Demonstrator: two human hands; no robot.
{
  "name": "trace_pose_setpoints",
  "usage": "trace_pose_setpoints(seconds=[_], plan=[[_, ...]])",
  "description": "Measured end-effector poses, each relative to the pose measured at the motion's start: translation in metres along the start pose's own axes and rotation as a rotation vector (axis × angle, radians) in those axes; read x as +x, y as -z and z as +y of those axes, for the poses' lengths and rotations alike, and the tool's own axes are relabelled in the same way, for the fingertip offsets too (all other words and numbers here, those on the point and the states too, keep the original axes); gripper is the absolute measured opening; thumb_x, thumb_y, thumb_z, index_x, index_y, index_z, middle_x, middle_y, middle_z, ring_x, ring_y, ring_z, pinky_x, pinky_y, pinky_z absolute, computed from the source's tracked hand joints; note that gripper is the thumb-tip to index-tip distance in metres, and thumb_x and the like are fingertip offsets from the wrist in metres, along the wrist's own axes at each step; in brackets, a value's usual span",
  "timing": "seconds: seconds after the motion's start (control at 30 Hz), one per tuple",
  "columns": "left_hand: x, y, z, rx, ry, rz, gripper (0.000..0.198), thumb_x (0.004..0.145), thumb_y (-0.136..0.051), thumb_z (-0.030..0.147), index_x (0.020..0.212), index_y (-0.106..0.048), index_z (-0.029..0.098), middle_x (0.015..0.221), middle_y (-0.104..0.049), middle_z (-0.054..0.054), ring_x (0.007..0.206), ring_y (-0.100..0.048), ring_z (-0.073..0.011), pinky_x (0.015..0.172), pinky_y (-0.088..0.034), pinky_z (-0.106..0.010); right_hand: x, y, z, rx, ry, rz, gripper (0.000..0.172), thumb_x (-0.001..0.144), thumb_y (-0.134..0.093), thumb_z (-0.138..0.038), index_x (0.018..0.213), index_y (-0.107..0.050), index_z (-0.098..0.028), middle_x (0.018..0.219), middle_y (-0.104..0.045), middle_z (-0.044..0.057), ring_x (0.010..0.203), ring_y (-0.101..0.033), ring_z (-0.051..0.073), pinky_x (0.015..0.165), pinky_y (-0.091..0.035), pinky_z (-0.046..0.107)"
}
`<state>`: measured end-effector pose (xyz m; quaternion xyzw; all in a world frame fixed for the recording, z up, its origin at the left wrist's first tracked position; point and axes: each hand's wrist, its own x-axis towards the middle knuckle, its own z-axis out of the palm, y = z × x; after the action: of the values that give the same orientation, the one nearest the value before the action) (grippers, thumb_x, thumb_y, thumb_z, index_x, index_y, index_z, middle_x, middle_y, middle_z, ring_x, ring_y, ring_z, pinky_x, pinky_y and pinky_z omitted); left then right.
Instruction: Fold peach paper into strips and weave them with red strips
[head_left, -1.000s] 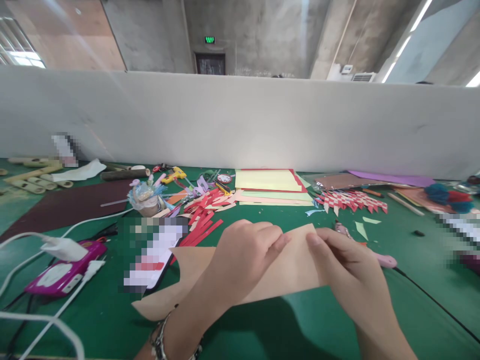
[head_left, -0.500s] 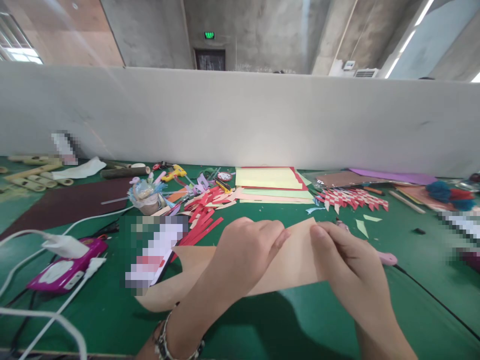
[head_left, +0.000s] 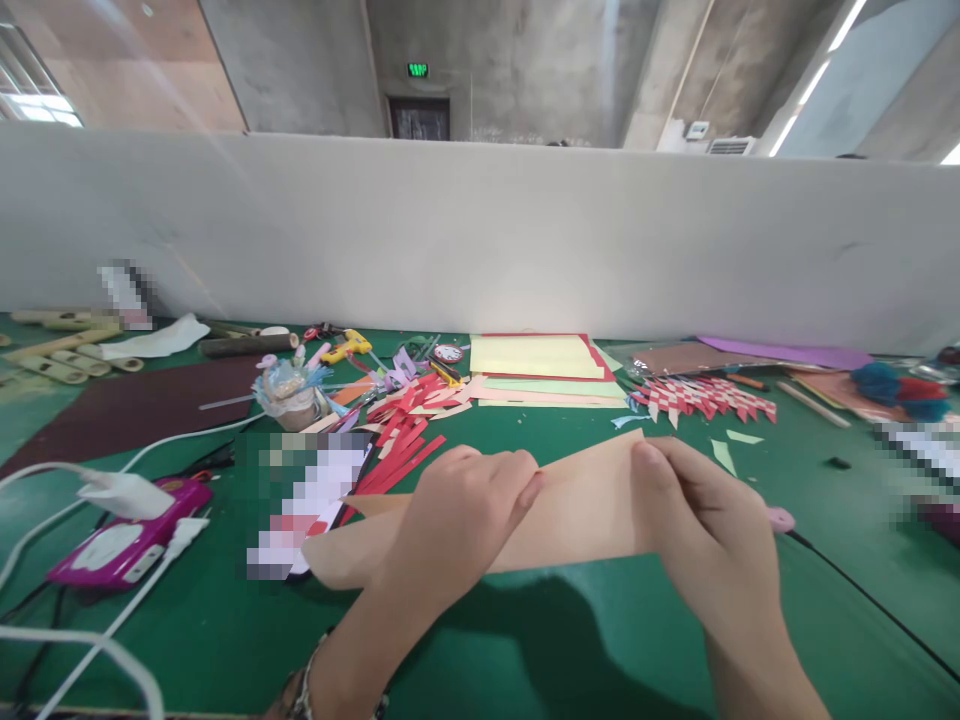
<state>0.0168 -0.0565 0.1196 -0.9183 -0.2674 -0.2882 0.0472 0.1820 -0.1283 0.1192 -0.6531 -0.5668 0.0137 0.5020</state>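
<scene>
1. Your left hand (head_left: 476,525) has its fingers (head_left: 529,490) curled together at the upper edge of a thin, plain beige paper sheet (head_left: 577,510); they seem clamped on it, though the tips are hidden.
2. Your right hand (head_left: 709,525) pinches the sheet's other end, thumb flat on the near face and the other fingers bent behind it.
3. The sheet is held up, its flat middle spanning the gap between your two sets of fingers. Beyond your left fingers, the loose end bends round in a soft curl beside your wrist.
4. Expect it to feel very light, springy along the curl and limp where unsupported. It looks dry and matte, so slipping should be a small worry; creasing or tearing at the edge is the likelier fault.
5. The best hold is probably a flat thumb pinch just in from each end, with light pressure. Digging fingertips into the upper edge could leave dents.
6. Below your fingers lies the green surface (head_left: 660,650), apart from the flat span.
7. Just outside your right fingers is a pink rounded handle (head_left: 781,519) with a black cord.
8. Left of your left fingers lies a dark-edged, blurred phone (head_left: 322,490), with flat red paper strips (head_left: 405,455) just beyond it.
9. Farther ahead, between your hands, sits a stack of pale yellow, green and red paper (head_left: 536,357).
</scene>
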Motion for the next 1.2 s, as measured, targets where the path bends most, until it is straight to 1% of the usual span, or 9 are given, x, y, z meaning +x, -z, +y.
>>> trace_pose_setpoints(seconds=[0.2, 0.5, 0.77, 0.9, 1.0, 1.03, 1.1, 1.17, 1.2], plan=[[-0.005, -0.004, -0.007, 0.063, -0.057, 0.028, 0.033, 0.092, -0.025, 0.014, 0.062, -0.038, 0.018, 0.051, -0.044, 0.005, 0.046, -0.035, -0.0109, 0.052, -0.030, -0.024, 0.001, -0.004, 0.002, 0.037, -0.011, -0.033, 0.034, 0.089, -0.038, -0.034, 0.062, -0.049, -0.017, 0.051, -0.037, -0.004, 0.046, -0.035, 0.008, 0.040, -0.028, 0.019], [-0.003, 0.000, -0.009, 0.020, -0.037, -0.062, 0.033, 0.093, -0.022, 0.016, 0.065, -0.039, 0.018, 0.054, -0.047, 0.004, 0.047, -0.040, -0.0115, 0.054, -0.032, -0.025, 0.002, -0.006, 0.004, 0.069, 0.018, 0.000, 0.031, 0.088, -0.042, -0.032, 0.063, -0.052, -0.017, 0.051, -0.043, -0.004, 0.046, -0.037, 0.007, 0.040, -0.029, 0.018], [-0.009, 0.000, -0.014, 0.144, -0.088, 0.078, 0.036, 0.094, -0.024, 0.017, 0.064, -0.044, 0.017, 0.053, -0.049, 0.004, 0.047, -0.040, -0.0111, 0.056, -0.033, -0.026, -0.004, -0.001, 0.008, -0.028, -0.020, 0.170, 0.027, 0.086, -0.045, -0.031, 0.063, -0.052, -0.018, 0.047, -0.038, -0.005, 0.042, -0.035, 0.008, 0.038, -0.026, 0.021], [-0.017, -0.006, -0.017, 0.162, -0.107, 0.122, 0.033, 0.091, -0.029, 0.013, 0.062, -0.043, 0.017, 0.049, -0.046, 0.004, 0.045, -0.038, -0.0107, 0.055, -0.031, -0.025, -0.003, 0.003, 0.019, -0.075, -0.035, 0.158, 0.028, 0.086, -0.045, -0.033, 0.063, -0.052, -0.019, 0.048, -0.043, -0.004, 0.042, -0.039, 0.009, 0.039, -0.029, 0.021], [-0.018, -0.008, -0.017, 0.159, -0.132, 0.081, 0.030, 0.088, -0.031, 0.010, 0.062, -0.043, 0.018, 0.047, -0.044, 0.005, 0.043, -0.036, -0.0112, 0.051, -0.028, -0.025, 0.000, 0.001, 0.026, -0.187, 0.065, 0.172, 0.021, 0.087, -0.043, -0.030, 0.077, -0.056, -0.018, 0.057, -0.053, -0.001, 0.049, -0.046, 0.011, 0.045, -0.035, 0.023], [-0.017, -0.008, -0.017, 0.160, -0.142, 0.049, 0.030, 0.088, -0.032, 0.009, 0.062, -0.043, 0.018, 0.048, -0.044, 0.005, 0.043, -0.036, -0.0114, 0.050, -0.028, -0.025, 0.000, 0.000, 0.027, -0.245, 0.141, 0.187, 0.017, 0.087, -0.044, -0.029, 0.087, -0.056, -0.018, 0.066, -0.057, 0.001, 0.056, -0.051, 0.013, 0.051, -0.039, 0.024], [-0.016, -0.006, -0.017, 0.154, -0.159, -0.034, 0.030, 0.087, -0.031, 0.008, 0.062, -0.042, 0.018, 0.048, -0.046, 0.004, 0.042, -0.038, -0.0119, 0.049, -0.027, -0.025, 0.002, -0.005, 0.026, -0.380, 0.342, 0.181, 0.023, 0.085, -0.046, -0.027, 0.105, -0.053, -0.016, 0.087, -0.061, 0.009, 0.077, -0.055, 0.020, 0.069, -0.043, 0.031], [-0.015, -0.005, -0.016, 0.139, -0.168, -0.121, 0.030, 0.088, -0.031, 0.007, 0.063, -0.042, 0.018, 0.049, -0.047, 0.004, 0.043, -0.041, -0.0122, 0.048, -0.026, -0.026, 0.001, -0.011, 0.022, -0.483, 0.544, 0.078, 0.024, 0.084, -0.048, -0.024, 0.107, -0.053, -0.017, 0.102, -0.059, 0.013, 0.092, -0.052, 0.024, 0.083, -0.038, 0.039], [-0.015, -0.004, -0.015, 0.133, -0.170, -0.155, 0.030, 0.088, -0.031, 0.008, 0.063, -0.042, 0.018, 0.050, -0.048, 0.004, 0.043, -0.042, -0.0123, 0.048, -0.026, -0.026, 0.000, -0.014, 0.019, -0.499, 0.613, -0.001, 0.019, 0.085, -0.046, -0.022, 0.102, -0.055, -0.018, 0.102, -0.060, 0.012, 0.092, -0.052, 0.024, 0.086, -0.036, 0.041]])
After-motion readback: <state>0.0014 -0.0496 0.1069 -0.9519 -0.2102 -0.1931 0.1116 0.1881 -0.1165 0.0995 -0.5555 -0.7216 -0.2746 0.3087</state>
